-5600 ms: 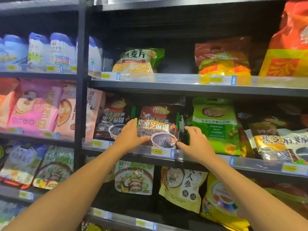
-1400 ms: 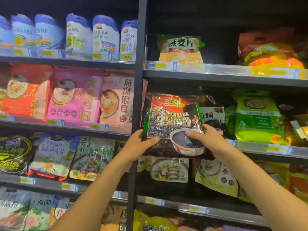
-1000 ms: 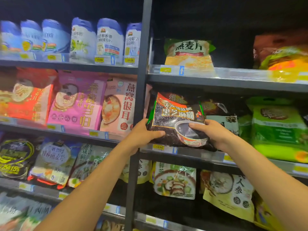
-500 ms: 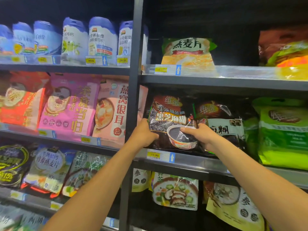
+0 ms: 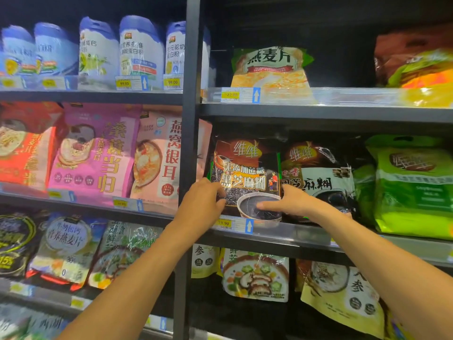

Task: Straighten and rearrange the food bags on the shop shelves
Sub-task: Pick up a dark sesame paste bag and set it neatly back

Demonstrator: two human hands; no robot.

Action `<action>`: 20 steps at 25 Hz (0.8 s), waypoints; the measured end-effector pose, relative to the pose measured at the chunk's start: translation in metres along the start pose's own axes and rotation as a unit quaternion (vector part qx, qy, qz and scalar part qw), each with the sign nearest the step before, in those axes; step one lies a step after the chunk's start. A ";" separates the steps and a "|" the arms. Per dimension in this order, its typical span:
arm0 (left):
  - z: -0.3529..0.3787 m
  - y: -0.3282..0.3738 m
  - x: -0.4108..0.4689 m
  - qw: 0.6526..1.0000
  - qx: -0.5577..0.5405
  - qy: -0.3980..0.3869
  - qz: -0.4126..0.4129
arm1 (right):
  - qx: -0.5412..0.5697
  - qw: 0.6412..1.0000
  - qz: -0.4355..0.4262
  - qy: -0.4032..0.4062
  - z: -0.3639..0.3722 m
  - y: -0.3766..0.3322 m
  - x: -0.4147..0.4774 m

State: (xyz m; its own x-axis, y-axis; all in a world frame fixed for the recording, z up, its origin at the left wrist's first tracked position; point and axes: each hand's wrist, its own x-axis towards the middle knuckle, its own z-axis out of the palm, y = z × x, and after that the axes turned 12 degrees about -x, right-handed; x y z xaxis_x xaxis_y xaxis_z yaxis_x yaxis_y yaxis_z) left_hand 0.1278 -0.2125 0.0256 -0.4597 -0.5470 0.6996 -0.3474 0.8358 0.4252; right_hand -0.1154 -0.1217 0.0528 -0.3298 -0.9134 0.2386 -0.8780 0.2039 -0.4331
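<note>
Black sesame bag (image 5: 245, 173) stands on the shelf (image 5: 306, 233), left hand (image 5: 202, 204) and right hand (image 5: 290, 202) gripping its lower sides.

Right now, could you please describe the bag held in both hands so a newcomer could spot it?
Find the dark upright post splitting the shelving; immediately right of it, on the middle shelf, stands the dark sesame bag, gripped by the left hand and right hand. Unlike the neighbouring bag with its white panel, it has green side edges and yellow lettering.

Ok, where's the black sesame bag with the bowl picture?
Head view: sesame bag on the middle shelf, right of the upright post, left of another dark bag.
</note>
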 end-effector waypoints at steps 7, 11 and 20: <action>-0.005 0.009 0.014 0.991 0.013 -0.114 -0.072 | -0.130 0.989 0.066 0.002 0.011 0.005 0.004; -0.001 0.014 0.034 0.978 0.077 -0.165 -0.098 | -0.140 0.988 0.068 0.022 0.013 0.004 0.006; 0.022 -0.005 0.050 0.984 0.093 -0.108 -0.106 | -0.143 0.986 0.084 0.014 0.014 -0.007 0.018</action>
State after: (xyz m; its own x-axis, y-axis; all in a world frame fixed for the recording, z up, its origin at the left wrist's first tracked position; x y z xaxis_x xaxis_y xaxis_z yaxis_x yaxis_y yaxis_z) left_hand 0.0883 -0.2451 0.0454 -0.5174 -0.7223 0.4588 -0.5883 0.6897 0.4222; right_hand -0.1099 -0.1449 0.0480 -0.4849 -0.8488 0.2108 -0.8708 0.4461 -0.2067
